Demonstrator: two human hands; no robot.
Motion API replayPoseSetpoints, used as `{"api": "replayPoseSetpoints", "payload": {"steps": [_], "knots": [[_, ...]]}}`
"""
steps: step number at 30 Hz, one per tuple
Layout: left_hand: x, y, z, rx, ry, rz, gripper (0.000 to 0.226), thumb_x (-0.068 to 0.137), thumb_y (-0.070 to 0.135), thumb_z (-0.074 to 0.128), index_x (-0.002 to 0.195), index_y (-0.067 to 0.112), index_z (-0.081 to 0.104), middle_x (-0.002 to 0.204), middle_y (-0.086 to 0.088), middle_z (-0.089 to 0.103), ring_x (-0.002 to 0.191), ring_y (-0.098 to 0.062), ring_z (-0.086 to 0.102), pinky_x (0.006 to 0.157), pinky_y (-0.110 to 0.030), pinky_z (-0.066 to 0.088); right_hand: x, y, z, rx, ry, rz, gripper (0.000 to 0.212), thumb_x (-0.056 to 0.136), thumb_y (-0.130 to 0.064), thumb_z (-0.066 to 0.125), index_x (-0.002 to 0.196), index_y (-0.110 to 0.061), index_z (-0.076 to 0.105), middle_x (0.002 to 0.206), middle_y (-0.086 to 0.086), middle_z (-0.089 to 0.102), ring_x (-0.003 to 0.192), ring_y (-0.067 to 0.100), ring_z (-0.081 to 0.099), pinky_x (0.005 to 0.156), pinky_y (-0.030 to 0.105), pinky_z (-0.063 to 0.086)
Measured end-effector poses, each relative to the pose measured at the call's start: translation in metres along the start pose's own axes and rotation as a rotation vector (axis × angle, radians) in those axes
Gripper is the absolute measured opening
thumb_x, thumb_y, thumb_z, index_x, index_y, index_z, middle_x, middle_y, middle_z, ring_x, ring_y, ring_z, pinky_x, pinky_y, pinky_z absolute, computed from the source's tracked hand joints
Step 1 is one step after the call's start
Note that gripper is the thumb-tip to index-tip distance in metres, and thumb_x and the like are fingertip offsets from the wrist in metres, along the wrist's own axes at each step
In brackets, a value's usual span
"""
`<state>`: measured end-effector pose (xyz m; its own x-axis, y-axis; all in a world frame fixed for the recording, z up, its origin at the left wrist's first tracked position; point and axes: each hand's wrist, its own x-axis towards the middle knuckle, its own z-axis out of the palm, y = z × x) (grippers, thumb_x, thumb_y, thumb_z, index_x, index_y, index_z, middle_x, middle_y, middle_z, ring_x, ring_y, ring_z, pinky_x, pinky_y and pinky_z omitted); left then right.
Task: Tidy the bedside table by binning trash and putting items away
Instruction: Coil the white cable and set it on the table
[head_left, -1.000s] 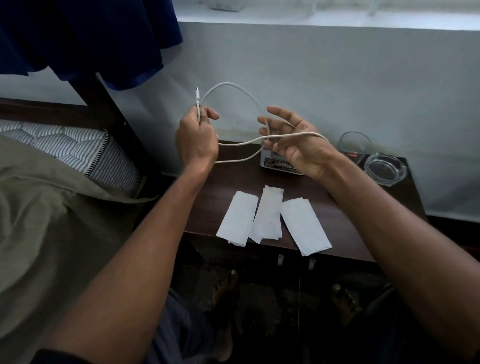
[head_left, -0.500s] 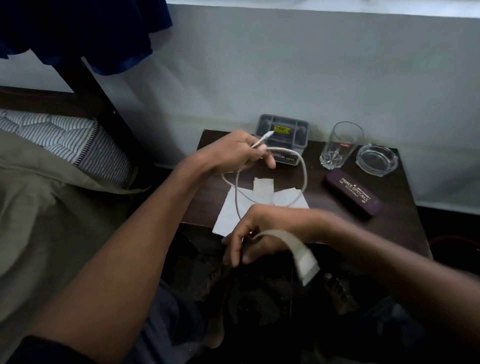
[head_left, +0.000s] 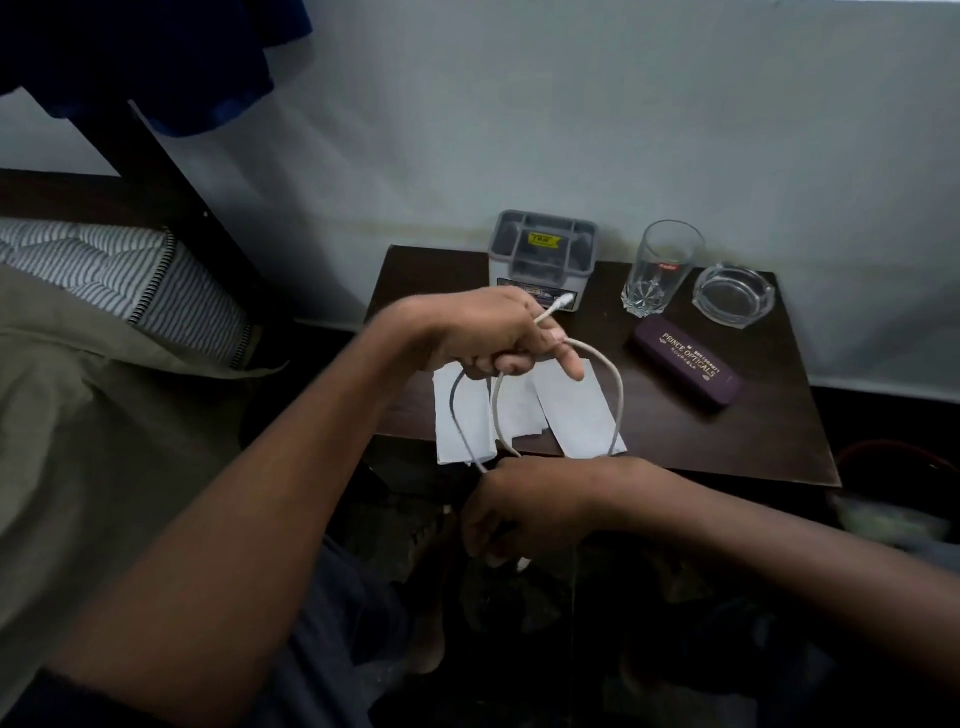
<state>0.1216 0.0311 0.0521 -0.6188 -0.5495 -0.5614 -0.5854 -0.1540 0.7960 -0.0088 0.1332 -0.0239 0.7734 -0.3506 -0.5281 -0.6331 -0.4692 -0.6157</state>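
White charging cable (head_left: 618, 400), thin, smooth, round in section, hangs in loose loops between both hands above the front edge of the bedside table (head_left: 779, 415). Left hand (head_left: 488, 332) fisted around the cable, connector end poking out past the knuckles, index finger extended. Right hand (head_left: 524, 512) lower, in front of the table edge, fingers curled around the bottom of the loops; grip partly hidden, a white tip shows under the fingers. Under the loops: three flat white paper pieces (head_left: 576, 415), rectangular, side by side on the dark wood top. Behind: grey plastic compartment organizer (head_left: 543, 254) with yellow label, ribbed-base clear glass tumbler (head_left: 662, 270), clear glass ashtray (head_left: 732, 301), purple oblong spectacle case (head_left: 685, 364) with gold lettering. Left: striped quilted mattress (head_left: 104, 270), olive sheet (head_left: 78, 441).
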Motion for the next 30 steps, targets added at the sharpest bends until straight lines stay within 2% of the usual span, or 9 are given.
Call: {"api": "replayPoseSetpoints", "payload": {"steps": [5,8,12,15,18,20,22,27,30], "knots": [[0.009,-0.005,0.014,0.079,-0.053,-0.123,0.042,0.115,0.030,0.040,0.121,0.011,0.077,0.056,0.000,0.063,0.041,-0.008,0.027,0.044,-0.024,0.019,-0.033,0.004,-0.032,0.083,-0.200,0.175,0.019,0.098,-0.029,0.074,0.108,-0.015,0.082,0.105,0.002,0.082,0.092,0.017,0.074,0.086,0.035,0.060],[0.011,0.000,0.021,0.096,-0.160,-0.167,0.046,0.115,0.037,0.035,0.129,0.011,0.071,0.090,-0.013,0.082,0.043,-0.007,0.027,0.041,-0.021,0.020,-0.054,0.019,-0.051,0.197,-0.267,0.438,0.026,0.102,-0.025,0.069,0.108,-0.001,0.079,0.105,0.017,0.082,0.088,0.021,0.075,0.084,0.041,0.066],[0.008,0.003,0.027,0.109,-0.290,-0.219,0.042,0.115,0.032,0.041,0.134,0.005,0.067,0.114,-0.017,0.080,0.044,-0.007,0.045,0.040,-0.016,0.035,-0.069,0.040,-0.065,0.110,-0.282,0.698,0.022,0.102,-0.023,0.068,0.099,-0.004,0.079,0.085,0.012,0.082,0.068,0.020,0.074,0.059,0.030,0.065],[0.006,0.005,0.029,0.139,-0.334,-0.219,0.045,0.115,0.035,0.040,0.140,0.007,0.064,0.122,-0.018,0.078,0.047,-0.011,0.057,0.045,-0.018,0.047,-0.073,0.051,-0.068,0.086,-0.257,0.789,0.021,0.102,-0.022,0.069,0.089,-0.007,0.076,0.072,0.008,0.079,0.061,0.019,0.073,0.058,0.031,0.065],[0.005,0.009,0.027,0.178,-0.328,-0.156,0.045,0.115,0.039,0.037,0.141,0.015,0.065,0.122,-0.013,0.079,0.046,-0.010,0.054,0.047,-0.018,0.044,-0.074,0.051,-0.072,0.034,-0.148,0.752,0.016,0.099,-0.019,0.070,0.091,-0.007,0.076,0.089,0.012,0.084,0.069,0.021,0.075,0.069,0.034,0.067],[0.007,0.009,0.024,0.163,-0.299,-0.099,0.047,0.115,0.041,0.037,0.134,0.013,0.069,0.118,-0.008,0.081,0.047,-0.008,0.043,0.045,-0.017,0.034,-0.072,0.052,-0.075,-0.059,0.028,0.685,0.007,0.092,-0.024,0.077,0.089,-0.019,0.074,0.083,0.007,0.082,0.066,0.018,0.074,0.068,0.033,0.065],[0.011,0.007,0.024,0.118,-0.211,-0.063,0.048,0.112,0.046,0.041,0.121,0.010,0.071,0.104,-0.004,0.082,0.049,-0.007,0.034,0.044,-0.019,0.027,-0.065,0.055,-0.074,-0.077,0.205,0.609,0.022,0.084,-0.031,0.085,0.087,-0.029,0.063,0.092,0.001,0.077,0.082,0.021,0.074,0.078,0.035,0.062],[0.021,0.004,0.024,-0.071,0.104,-0.002,0.052,0.108,0.059,0.036,0.095,0.016,0.062,0.067,0.003,0.057,0.046,-0.005,0.037,0.043,-0.018,0.031,-0.053,0.056,-0.076,0.708,0.413,0.253,0.032,0.087,0.004,0.079,0.117,0.002,0.067,0.109,0.006,0.069,0.112,0.025,0.071,0.108,0.051,0.056],[0.026,0.006,0.021,-0.309,0.245,0.014,0.042,0.113,0.045,0.039,0.089,0.019,0.061,0.063,0.005,0.056,0.050,-0.006,0.044,0.044,-0.017,0.039,-0.047,0.048,-0.082,1.072,0.422,0.081,0.021,0.086,0.010,0.070,0.096,-0.008,0.070,0.095,0.001,0.073,0.109,0.020,0.071,0.111,0.044,0.051]]}}
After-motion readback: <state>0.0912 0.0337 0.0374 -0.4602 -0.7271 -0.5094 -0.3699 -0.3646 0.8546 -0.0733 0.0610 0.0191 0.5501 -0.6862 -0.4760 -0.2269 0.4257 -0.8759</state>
